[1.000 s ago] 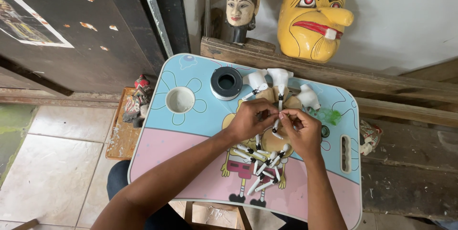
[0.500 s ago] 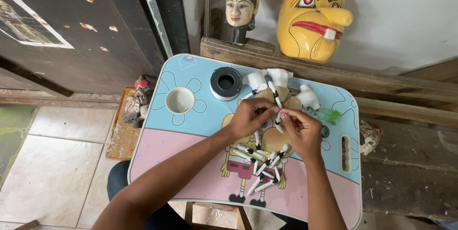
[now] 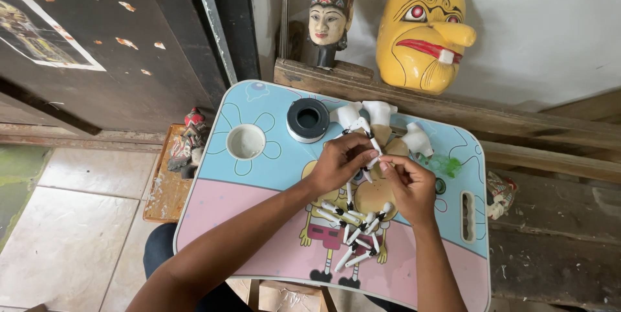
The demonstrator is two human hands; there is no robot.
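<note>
Head view, left hand (image 3: 337,163) and right hand (image 3: 409,186) meeting over pastel worktop (image 3: 226,189), fingers (image 3: 362,147) of both pinched on 1 thin white stick (image 3: 370,138), loose white sticks (image 3: 352,237) below them, black tape roll (image 3: 308,120) upper-left
</note>
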